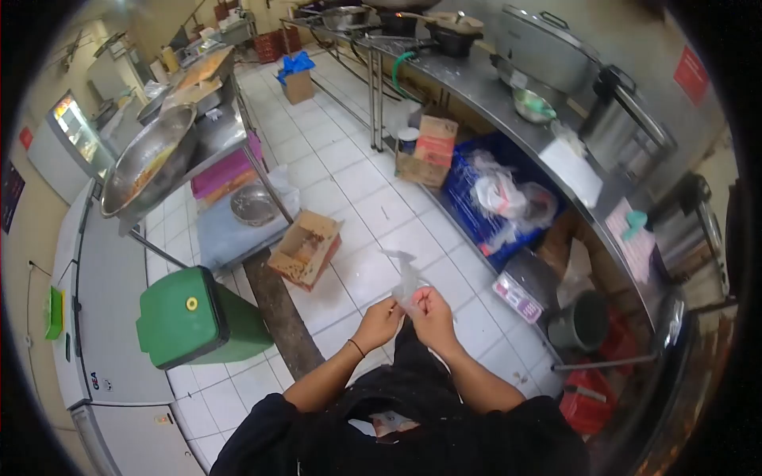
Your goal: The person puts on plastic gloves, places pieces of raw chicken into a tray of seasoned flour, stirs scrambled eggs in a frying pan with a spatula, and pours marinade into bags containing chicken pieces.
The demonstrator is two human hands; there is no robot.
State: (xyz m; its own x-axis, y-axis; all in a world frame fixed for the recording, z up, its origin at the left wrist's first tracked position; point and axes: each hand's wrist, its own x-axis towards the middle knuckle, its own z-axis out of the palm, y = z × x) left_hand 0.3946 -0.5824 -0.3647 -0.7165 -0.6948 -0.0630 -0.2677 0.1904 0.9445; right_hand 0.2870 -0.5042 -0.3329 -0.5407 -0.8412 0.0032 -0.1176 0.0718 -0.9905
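A thin, whitish see-through piece of plastic [408, 278] stands up between my two hands, in front of my body and above the tiled floor. My left hand [382, 321] has its fingers closed on the plastic's left edge. Close beside it, my right hand [430, 313] is curled round the right side of the same plastic. The lower part of the plastic is hidden by my fingers.
A green lidded bin [198, 317] stands at the left, near an open cardboard box [305, 250] on the floor. Steel tables flank the aisle; the right one [496, 103] carries pots. Beneath it are a blue crate [468, 198] with plastic bags and a grey bucket [579, 321].
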